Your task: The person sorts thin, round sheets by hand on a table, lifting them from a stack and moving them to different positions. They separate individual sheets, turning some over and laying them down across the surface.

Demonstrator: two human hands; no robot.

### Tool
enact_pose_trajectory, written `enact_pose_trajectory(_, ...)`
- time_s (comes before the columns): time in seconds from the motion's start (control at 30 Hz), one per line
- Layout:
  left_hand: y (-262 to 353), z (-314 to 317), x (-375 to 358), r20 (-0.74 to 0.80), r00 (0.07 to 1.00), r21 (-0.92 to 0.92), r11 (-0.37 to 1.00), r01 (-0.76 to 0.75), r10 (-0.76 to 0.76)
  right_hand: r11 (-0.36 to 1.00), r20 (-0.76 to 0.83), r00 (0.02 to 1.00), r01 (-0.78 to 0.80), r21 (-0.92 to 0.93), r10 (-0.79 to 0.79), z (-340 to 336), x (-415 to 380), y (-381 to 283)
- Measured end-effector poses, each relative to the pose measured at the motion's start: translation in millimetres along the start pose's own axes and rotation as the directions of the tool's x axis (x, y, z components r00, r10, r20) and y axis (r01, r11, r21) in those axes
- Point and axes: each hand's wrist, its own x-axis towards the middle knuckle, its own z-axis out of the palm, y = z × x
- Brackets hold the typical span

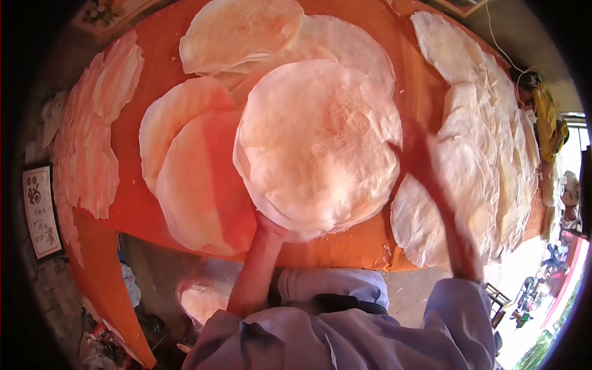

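Observation:
A stack of large, thin, round flatbreads (pixel 320 148) takes up the middle of the view, pale and slightly wrinkled. My left hand (pixel 270 227) grips its lower left edge, with the fingers hidden beneath the sheets. My right hand (pixel 419 154) is at the stack's right side, smeared by motion, so its fingers cannot be made out. To the left, more round sheets (pixel 197 185) lie folded or overlapping. Behind the stack is another pile of sheets (pixel 240 34).
An orange cloth (pixel 333 254) covers the table. Overlapping sheets line its right side (pixel 487 154) and its left side (pixel 92 135). Below the table edge at left is a bundle of similar sheets (pixel 206 299). A framed sign (pixel 42 211) stands at far left; a yellow cloth (pixel 547 120) hangs at right.

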Motion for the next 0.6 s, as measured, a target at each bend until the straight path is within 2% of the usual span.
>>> enact_pose_trajectory(0.03,0,2,-1,0.011,1.000,0.047,0.999,-0.026,0.025,0.976,0.074,0.996,-0.059,0.209,0.044,-15,-3,-50)
enact_pose_trajectory(0.07,-1,5,-3,0.019,0.999,0.092,0.995,-0.048,0.047,0.924,0.253,0.964,-0.169,0.343,0.082,-18,-12,-85)
enact_pose_trajectory(0.13,1,14,-10,0.042,0.995,0.185,0.978,-0.099,0.092,0.791,0.321,0.936,-0.088,0.605,-0.141,-16,-22,-134)
enact_pose_trajectory(0.17,3,20,-12,0.060,0.991,0.232,0.964,-0.127,0.116,0.810,0.293,0.932,0.000,0.586,-0.212,-14,-24,-147)
enact_pose_trajectory(0.2,5,29,-15,0.063,0.990,0.202,0.970,-0.133,0.123,0.822,0.266,0.922,0.089,0.562,-0.282,-12,-24,-154)
enact_pose_trajectory(0.27,9,49,-21,0.067,0.988,0.134,0.980,-0.147,0.139,0.836,0.253,0.923,0.117,0.536,-0.291,-10,-23,-151)
enact_pose_trajectory(0.33,9,63,-27,0.043,0.988,-0.009,0.989,-0.149,0.149,0.844,0.247,0.915,0.155,0.513,-0.319,-10,-24,-145)
enact_pose_trajectory(0.37,8,65,-30,0.033,0.988,-0.081,0.986,-0.146,0.149,0.804,0.253,0.908,0.135,0.579,-0.334,-15,-25,-147)
enact_pose_trajectory(0.47,4,52,-33,0.087,0.986,-0.062,0.989,-0.135,0.140,0.844,0.176,0.940,0.168,0.509,-0.293,-15,-28,-163)
enact_pose_trajectory(0.5,4,49,-33,0.074,0.986,-0.006,0.988,-0.152,0.152,0.832,0.129,0.946,0.192,0.520,-0.298,-12,-29,-160)
enact_pose_trajectory(0.57,4,43,-35,0.048,0.983,0.104,0.978,-0.182,0.178,0.859,0.213,0.943,0.119,0.499,-0.255,-12,-32,-148)
enact_pose_trajectory(0.6,6,38,-37,-0.008,0.989,0.135,0.980,-0.148,0.150,0.872,0.259,0.939,0.078,0.483,-0.227,-12,-34,-142)
